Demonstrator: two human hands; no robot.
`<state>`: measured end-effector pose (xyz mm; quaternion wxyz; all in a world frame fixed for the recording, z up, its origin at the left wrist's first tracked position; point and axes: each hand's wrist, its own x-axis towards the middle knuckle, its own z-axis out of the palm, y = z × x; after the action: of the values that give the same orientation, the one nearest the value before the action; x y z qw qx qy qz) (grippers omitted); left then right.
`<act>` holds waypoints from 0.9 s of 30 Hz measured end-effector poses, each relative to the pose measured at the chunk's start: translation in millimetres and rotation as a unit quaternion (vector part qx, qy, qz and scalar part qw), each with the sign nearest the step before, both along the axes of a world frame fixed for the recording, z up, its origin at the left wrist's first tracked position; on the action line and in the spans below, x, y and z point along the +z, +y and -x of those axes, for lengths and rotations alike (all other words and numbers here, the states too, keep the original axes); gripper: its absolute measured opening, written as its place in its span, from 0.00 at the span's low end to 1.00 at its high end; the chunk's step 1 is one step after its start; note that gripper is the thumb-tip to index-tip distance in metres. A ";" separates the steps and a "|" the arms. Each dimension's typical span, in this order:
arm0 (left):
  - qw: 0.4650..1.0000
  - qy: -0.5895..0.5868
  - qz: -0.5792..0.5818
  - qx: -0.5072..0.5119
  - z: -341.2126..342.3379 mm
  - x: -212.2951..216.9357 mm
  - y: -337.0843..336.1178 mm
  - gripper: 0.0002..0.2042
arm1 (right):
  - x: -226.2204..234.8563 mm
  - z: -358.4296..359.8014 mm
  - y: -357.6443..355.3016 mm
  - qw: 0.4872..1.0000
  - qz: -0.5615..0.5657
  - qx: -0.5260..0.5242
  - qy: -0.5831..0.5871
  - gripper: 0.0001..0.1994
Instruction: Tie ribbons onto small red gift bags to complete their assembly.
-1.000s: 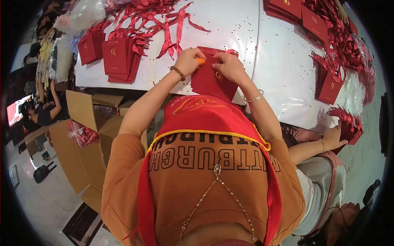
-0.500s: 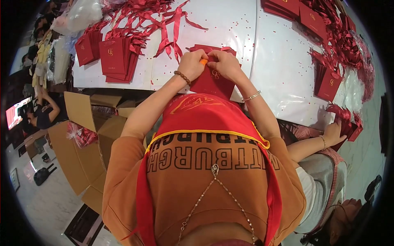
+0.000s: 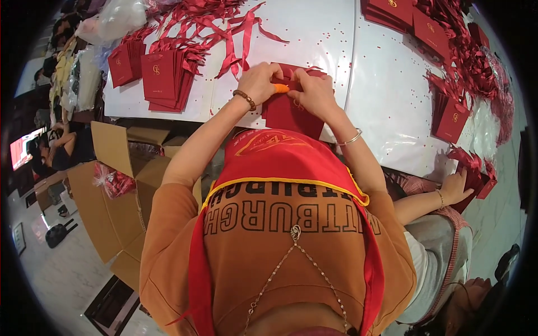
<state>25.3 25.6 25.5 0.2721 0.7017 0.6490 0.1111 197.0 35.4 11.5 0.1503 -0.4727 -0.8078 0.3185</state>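
A dark red paper gift bag [image 3: 294,119] lies flat at the table's near edge, directly in front of me. My left hand [image 3: 259,84] is over its upper left part, with an orange covering [image 3: 281,88] on the thumb. Its fingers are bent and pinched. Across from it, my right hand [image 3: 315,95] curls its fingers over the bag's upper right. Between the two hands runs a red ribbon [image 3: 287,69] at the bag's top, and both hands appear to grip it. The fingertips are partly hidden.
Stacked red bags [image 3: 162,81] with loose ribbons [image 3: 244,39] lie at the left of the white table [image 3: 314,33]. More bags [image 3: 431,36] line the right side. An open cardboard box [image 3: 106,213] stands at my left. A co-worker's hand [image 3: 457,187] rests by bags at right.
My hands have drawn slightly apart at the bag's top, the right one moving right and down. The orange-covered thumb now shows more fully. The whole view has shifted slightly.
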 end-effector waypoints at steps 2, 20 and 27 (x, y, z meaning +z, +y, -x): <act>0.998 -0.021 -0.055 -0.034 15.6 -17.9 2.0 0.12 | 10.2 0.9 -6.5 0.991 -0.074 0.011 -0.114 0.14; 0.894 -0.164 0.321 -0.266 20.3 -35.4 66.3 0.06 | 2.7 3.7 -23.5 0.983 -0.177 0.008 0.045 0.10; 0.950 -0.238 0.197 0.044 6.1 -16.8 69.5 0.10 | -2.6 0.0 -20.2 0.991 -0.126 -0.013 0.048 0.10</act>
<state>19.2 95.1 8.7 0.5465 0.5579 0.6047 0.1563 197.0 15.2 8.9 0.2517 -0.4447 -0.8269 0.2347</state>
